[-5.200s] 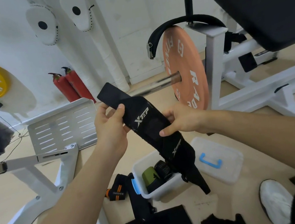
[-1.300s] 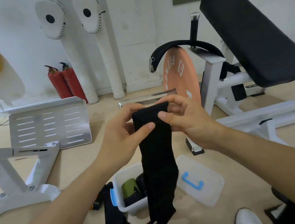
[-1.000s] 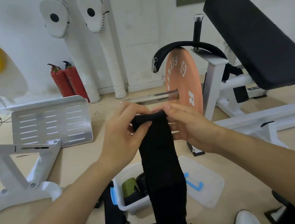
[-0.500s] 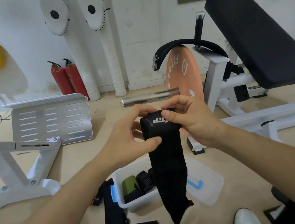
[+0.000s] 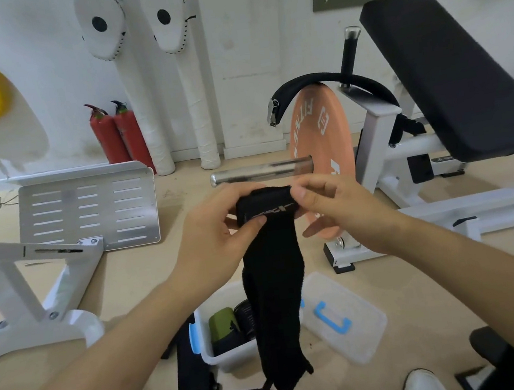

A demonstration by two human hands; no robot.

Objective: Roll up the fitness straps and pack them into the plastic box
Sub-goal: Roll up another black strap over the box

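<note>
- left hand (image 5: 209, 236): fingers curled round the left end of the strap's rolled top; thumb pressed on the roll's front, at the white logo line
- right hand (image 5: 339, 214): pinches the roll's right end, thumb on top, index behind; lower fingers hang loose under it
- strap (image 5: 274, 277): black; held in the air at frame centre; top part wound into a short tube between the hands; the rest hangs down toward 6 o'clock, tail end in front of the box's right side
- box (image 5: 227, 360): on the floor at 6 o'clock from the hands; open; pale plastic, blue latch (image 5: 194, 338) on its 9 o'clock wall; inside, a green roll (image 5: 222, 320) and a black roll (image 5: 246, 316) side by side
- lid (image 5: 360, 337): flat on the floor just beside the box at 3 o'clock; blue handle facing up
- loose straps (image 5: 192, 374): black, on the floor at 8 o'clock from the box, just beside it
- orange plate (image 5: 319, 135): 1 o'clock from the hands, on a steel bar (image 5: 262, 172) whose free end points to 9 o'clock
- bench pad (image 5: 448, 74): black, at 2 o'clock
- extinguishers (image 5: 119, 137): two, red, by the wall at 11 o'clock
- shoes (image 5: 424, 385): white, at the bottom edge, 5 and 7 o'clock
</note>
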